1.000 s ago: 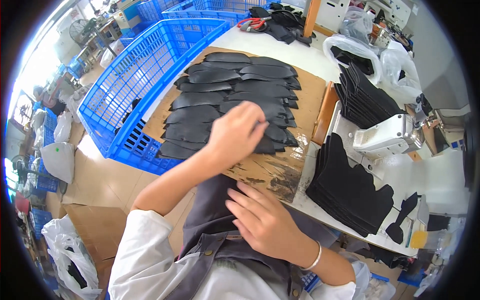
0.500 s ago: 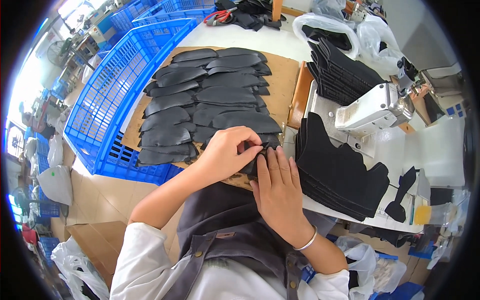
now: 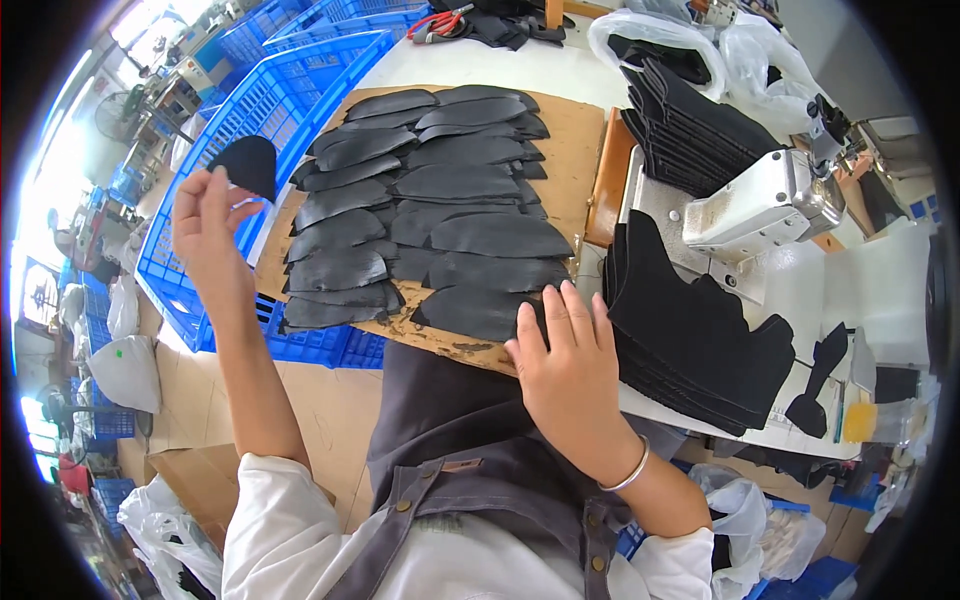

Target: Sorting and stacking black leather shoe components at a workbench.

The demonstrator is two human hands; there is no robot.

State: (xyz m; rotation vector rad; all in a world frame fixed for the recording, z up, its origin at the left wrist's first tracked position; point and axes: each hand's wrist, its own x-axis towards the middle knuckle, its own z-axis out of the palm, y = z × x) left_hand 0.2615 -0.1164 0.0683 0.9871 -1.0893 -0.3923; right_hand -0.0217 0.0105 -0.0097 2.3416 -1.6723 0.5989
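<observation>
Clearly, left hand (image 3: 212,245) is raised, right hand (image 3: 568,378) palm-down.

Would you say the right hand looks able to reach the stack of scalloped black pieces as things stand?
Probably yes: the right hand is just left of the scalloped black stack, and nothing visible blocks the way.

A black piece (image 3: 250,165) is held by the left hand (image 3: 212,235); dark curved pieces (image 3: 455,183) are touched by the right hand (image 3: 570,380).
</observation>
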